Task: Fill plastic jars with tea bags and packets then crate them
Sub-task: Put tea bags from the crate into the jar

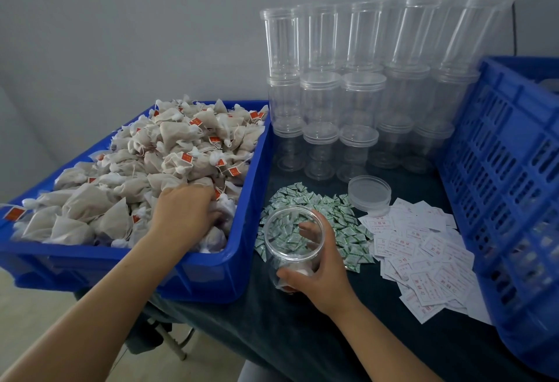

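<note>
Fingers (208, 200) of the left hand (184, 210) curl down into the heap of tea bags (157, 163), closing around a few of them near the right end of the shallow blue tray (242, 260); which bags they have hold of is hidden under the hand. Right hand (320, 272) grips a clear plastic jar (295, 245) from its right side, thumb across the near wall and fingertips seen through the far wall. That jar sits tilted, mouth toward the tray, on the dark cloth of the desk (302, 336), just beside the tray's right wall. One pale bag with a red tag appears to lie in its bottom.

Behind the jar, touching it in view, spreads a pile of small green-and-white packets (338, 221). Right of those lies a scatter of white paper slips (423, 263) printed in red. A loose clear lid (369, 192) rests upside down between the packets and the slips. Stacks of empty clear jars (348, 94) stand at the back against the grey wall, some lidded. A tall blue slatted crate (508, 200) stands at the right edge of the desk, near the slips.
</note>
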{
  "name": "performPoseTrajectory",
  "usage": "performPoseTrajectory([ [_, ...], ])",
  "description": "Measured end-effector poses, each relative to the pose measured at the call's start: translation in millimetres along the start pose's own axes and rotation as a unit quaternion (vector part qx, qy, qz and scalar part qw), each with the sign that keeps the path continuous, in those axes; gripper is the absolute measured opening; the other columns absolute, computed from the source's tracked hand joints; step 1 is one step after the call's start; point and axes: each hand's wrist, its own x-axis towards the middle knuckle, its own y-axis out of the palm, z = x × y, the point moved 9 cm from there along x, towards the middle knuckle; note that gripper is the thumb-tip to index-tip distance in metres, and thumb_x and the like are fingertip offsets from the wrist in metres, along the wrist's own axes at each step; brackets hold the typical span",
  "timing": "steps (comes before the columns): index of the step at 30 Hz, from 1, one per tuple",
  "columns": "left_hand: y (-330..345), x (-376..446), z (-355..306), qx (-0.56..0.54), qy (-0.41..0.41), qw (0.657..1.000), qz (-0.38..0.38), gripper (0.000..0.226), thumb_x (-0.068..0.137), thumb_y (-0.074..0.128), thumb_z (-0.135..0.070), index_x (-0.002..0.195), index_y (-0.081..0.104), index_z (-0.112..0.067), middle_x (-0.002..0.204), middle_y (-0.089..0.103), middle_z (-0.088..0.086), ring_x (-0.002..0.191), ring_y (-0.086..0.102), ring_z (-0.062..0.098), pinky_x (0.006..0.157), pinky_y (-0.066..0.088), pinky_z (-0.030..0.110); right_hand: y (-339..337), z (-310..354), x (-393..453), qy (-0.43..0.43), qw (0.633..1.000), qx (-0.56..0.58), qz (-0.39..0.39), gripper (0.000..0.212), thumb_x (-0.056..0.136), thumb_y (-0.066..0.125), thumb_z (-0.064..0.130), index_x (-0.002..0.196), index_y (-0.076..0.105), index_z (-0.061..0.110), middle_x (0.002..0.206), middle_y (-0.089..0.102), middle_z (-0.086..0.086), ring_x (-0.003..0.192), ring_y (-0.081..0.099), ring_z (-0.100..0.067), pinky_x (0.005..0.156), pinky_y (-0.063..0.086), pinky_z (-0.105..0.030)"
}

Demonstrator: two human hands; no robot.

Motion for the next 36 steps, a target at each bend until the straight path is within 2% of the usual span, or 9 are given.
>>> performPoseTrajectory([
  [6,-6,-1,6,-0.128,-0.023,0.991,-0.036,0.028,0.083,0.067,-0.036,0.067,0.047,-0.023,0.061,0.045,-0.009,0.068,0.046,0.019,0.063,0.032,0.032,0,-2,0,0.002,1.0,0.004,0.002,0.102,0.053,0.086,0.051,0.129,0.024,0.077,0.132,0.046,0.03,0.125,0.044,0.012,0.088,0.046,-0.006],
  [9,-16,-3,12,-0.214,-0.027,0.972,-0.091,0.019,0.083,0.068,-0.037,0.083,0.065,-0.018,0.072,0.06,-0.004,0.081,0.05,0.018,0.067,0.038,0.034,0,-2,0,0.001,1.0,0.004,0.002,0.102,0.053,0.086,0.051,0.13,0.023,0.076,0.127,0.046,0.037,0.125,0.045,0.012,0.088,0.046,-0.007],
  [13,-31,-5,16,-0.311,-0.04,0.941,-0.131,0.016,0.086,0.065,-0.037,0.091,0.068,-0.022,0.079,0.063,-0.01,0.08,0.054,0.012,0.066,0.038,0.027,0,-3,1,0.0,1.0,0.007,0.003,0.102,0.053,0.086,0.051,0.13,0.023,0.077,0.124,0.045,0.041,0.125,0.044,0.012,0.089,0.047,-0.008],
  [18,-60,-3,14,-0.464,-0.077,0.869,-0.155,0.011,0.086,0.065,-0.031,0.097,0.063,-0.032,0.089,0.065,-0.016,0.082,0.06,-0.004,0.07,0.045,0.014,0,-5,1,0.001,1.0,0.013,0.001,0.102,0.053,0.086,0.051,0.129,0.024,0.077,0.128,0.047,0.036,0.126,0.044,0.011,0.088,0.047,-0.008],
  [22,-84,-2,-13,-0.56,-0.047,0.814,-0.146,0.025,0.086,0.066,-0.019,0.11,0.064,-0.026,0.092,0.07,-0.014,0.083,0.066,-0.002,0.07,0.053,0.012,0,-6,1,-0.001,1.0,0.016,0.003,0.101,0.053,0.086,0.051,0.129,0.024,0.077,0.129,0.047,0.033,0.124,0.045,0.013,0.089,0.047,-0.008],
  [27,-79,-8,-59,-0.648,0.018,0.759,-0.062,0.02,0.084,0.064,-0.014,0.095,0.065,-0.03,0.087,0.072,-0.014,0.079,0.068,0.002,0.065,0.051,0.012,-1,-4,1,-0.007,1.0,0.01,0.002,0.102,0.053,0.085,0.052,0.13,0.023,0.077,0.137,0.046,0.023,0.125,0.044,0.013,0.091,0.048,-0.011],
  [29,-70,-12,-73,-0.652,0.035,0.757,-0.025,0.021,0.083,0.065,-0.011,0.095,0.066,-0.029,0.089,0.073,-0.01,0.083,0.069,0.006,0.071,0.053,0.016,0,-4,1,-0.01,1.0,0.013,0.0,0.101,0.054,0.086,0.051,0.13,0.024,0.076,0.136,0.046,0.023,0.125,0.045,0.012,0.09,0.049,-0.012],
  [33,-51,-20,-92,-0.582,0.069,0.809,0.042,0.022,0.086,0.066,-0.011,0.094,0.067,-0.031,0.089,0.072,-0.011,0.084,0.068,0.007,0.081,0.055,0.023,0,-5,2,-0.008,0.999,0.031,-0.005,0.101,0.055,0.087,0.048,0.134,0.029,0.071,0.137,0.048,0.016,0.124,0.048,0.01,0.086,0.05,-0.012],
  [36,-42,-25,-100,-0.523,0.098,0.843,0.08,0.019,0.086,0.066,-0.014,0.095,0.067,-0.03,0.088,0.071,-0.013,0.084,0.066,0.002,0.08,0.054,0.02,1,-8,4,-0.012,0.999,0.039,-0.002,0.107,0.058,0.09,0.053,0.147,0.03,0.047,0.141,0.051,0.007,0.132,0.05,-0.008,0.097,0.054,-0.033],
])
